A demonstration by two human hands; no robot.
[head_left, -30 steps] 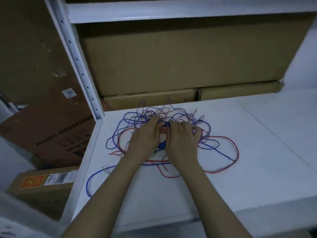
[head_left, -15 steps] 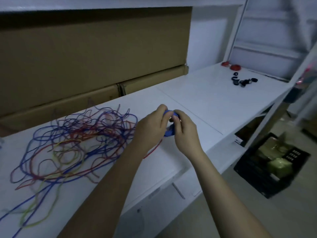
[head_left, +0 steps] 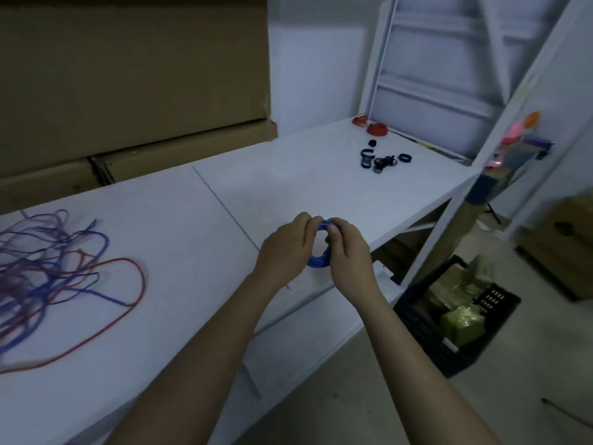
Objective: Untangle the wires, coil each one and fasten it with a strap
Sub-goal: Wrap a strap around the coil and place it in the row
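Observation:
A small blue wire coil (head_left: 318, 259) hangs between my two hands above the white shelf (head_left: 199, 252). My left hand (head_left: 285, 247) grips its left side and my right hand (head_left: 348, 250) pinches its right side; much of the coil is hidden by fingers. A tangle of blue and red wires (head_left: 54, 271) lies on the shelf at the far left, apart from my hands. Several black straps (head_left: 380, 160) lie at the far right of the shelf, with two red wire coils (head_left: 369, 125) beyond them.
Large cardboard boxes (head_left: 128, 75) line the back of the shelf. A white shelf post (head_left: 500, 139) stands at the right end. On the floor below sits a black crate (head_left: 455, 322) with wrapped packages. Coloured items (head_left: 523, 133) lie on a stand at right.
My hands lifted the blue coil out of the tangle and carried it rightward. The view swung right, so the tangle now lies far left and the straps came into sight.

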